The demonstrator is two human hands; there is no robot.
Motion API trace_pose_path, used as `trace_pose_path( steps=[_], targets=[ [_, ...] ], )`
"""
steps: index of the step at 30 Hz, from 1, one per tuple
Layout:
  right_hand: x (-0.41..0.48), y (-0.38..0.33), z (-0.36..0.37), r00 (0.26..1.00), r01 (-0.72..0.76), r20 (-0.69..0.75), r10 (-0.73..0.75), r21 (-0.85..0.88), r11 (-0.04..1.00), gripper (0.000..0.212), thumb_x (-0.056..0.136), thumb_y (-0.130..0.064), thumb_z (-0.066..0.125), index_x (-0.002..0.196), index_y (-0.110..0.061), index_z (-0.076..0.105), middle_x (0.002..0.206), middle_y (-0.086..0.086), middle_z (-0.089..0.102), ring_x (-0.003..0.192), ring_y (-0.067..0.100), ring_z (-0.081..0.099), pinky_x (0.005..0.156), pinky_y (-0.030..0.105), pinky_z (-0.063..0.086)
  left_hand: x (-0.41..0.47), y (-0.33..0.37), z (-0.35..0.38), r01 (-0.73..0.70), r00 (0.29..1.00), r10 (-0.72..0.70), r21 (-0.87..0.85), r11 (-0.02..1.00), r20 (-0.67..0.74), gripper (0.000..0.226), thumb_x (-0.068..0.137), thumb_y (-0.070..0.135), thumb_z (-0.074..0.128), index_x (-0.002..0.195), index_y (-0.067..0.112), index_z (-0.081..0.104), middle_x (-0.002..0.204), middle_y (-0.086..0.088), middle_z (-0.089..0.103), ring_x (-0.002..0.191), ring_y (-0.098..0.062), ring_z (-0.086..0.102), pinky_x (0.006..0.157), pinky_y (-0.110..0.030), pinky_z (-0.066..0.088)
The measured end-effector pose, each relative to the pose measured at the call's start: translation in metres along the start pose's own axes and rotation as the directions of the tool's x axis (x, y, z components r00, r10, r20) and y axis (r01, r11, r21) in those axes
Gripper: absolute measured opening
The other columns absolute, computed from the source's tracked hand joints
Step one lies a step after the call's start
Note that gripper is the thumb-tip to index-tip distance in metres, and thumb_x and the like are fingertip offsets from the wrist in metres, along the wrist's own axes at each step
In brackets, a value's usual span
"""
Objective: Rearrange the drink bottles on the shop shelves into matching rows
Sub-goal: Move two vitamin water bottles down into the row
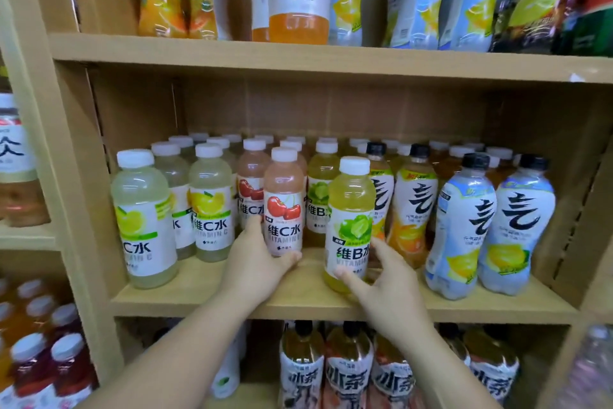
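My left hand [255, 262] is wrapped round the foot of the cherry bottle [283, 206]. The thumb lies up its left side and the fingers curl under its front edge, so the grip is closed on it. The bottle stands upright on the middle shelf [199, 292], a little back from the front edge.

My right hand [394, 296] has the lime bottle [351, 223] by its lower part. The forefinger is on the front near the base and the thumb is on the right flank, with the other fingers loose below. That bottle is upright too, nearer the shelf's front edge than the cherry one, with a bare strip of board between the two.

A second cherry bottle [253, 176] stands directly behind my left hand's bottle, touching or nearly so. A second lime bottle [321, 196] stands behind the gap, partly hidden by the one I hold.

To the left are two lemon bottles [210, 206], and a third lemon bottle [144, 219] stands furthest forward at the shelf's left end. Just right of my right thumb, two orange-labelled bottles with black caps [411, 206] crowd close. Beyond them are two pale blue bottles [461, 226], also black-capped, near the front edge. More white caps fill the rows behind.

The upper shelf [298, 57] carries larger bottles overhead. Below my wrists is a row of dark-capped tea bottles [348, 372], and the bay to the left holds red bottles [33, 369].
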State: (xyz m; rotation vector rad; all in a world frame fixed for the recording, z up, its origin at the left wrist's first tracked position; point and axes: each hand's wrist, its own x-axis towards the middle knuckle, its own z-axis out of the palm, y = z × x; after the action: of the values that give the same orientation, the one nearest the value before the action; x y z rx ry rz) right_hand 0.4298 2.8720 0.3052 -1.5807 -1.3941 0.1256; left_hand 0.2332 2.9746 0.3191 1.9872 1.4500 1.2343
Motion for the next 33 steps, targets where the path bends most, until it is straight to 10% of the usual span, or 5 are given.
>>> trace_pose_path(
  steps=[6,33],
  targets=[
    [0.007,-0.005,0.007,0.997,-0.078,-0.025,0.078,-0.021,0.997,0.066,0.072,-0.041,0.09,0.131,-0.02,0.067,0.12,-0.009,0.068,0.103,0.004,0.066,0.093,0.03,0.059,0.01,-0.007,0.0,-0.013,1.0,0.013,0.006,1.0,0.028,0.051,0.078,0.026,0.086,0.121,0.018,0.059,0.12,-0.002,0.072,0.108,-0.022,0.069,0.093,-0.037,0.056],
    [0.032,-0.045,0.053,0.969,-0.231,-0.163,0.185,-0.334,0.914,0.054,0.083,-0.059,0.076,0.114,-0.022,0.053,0.108,0.001,0.071,0.104,0.028,0.067,0.081,0.04,0.056,0.008,-0.009,0.002,-0.026,1.0,0.026,-0.01,1.0,0.005,0.041,0.083,0.027,0.081,0.118,0.019,0.062,0.12,-0.001,0.072,0.108,-0.024,0.066,0.092,-0.041,0.056]
  ],
)
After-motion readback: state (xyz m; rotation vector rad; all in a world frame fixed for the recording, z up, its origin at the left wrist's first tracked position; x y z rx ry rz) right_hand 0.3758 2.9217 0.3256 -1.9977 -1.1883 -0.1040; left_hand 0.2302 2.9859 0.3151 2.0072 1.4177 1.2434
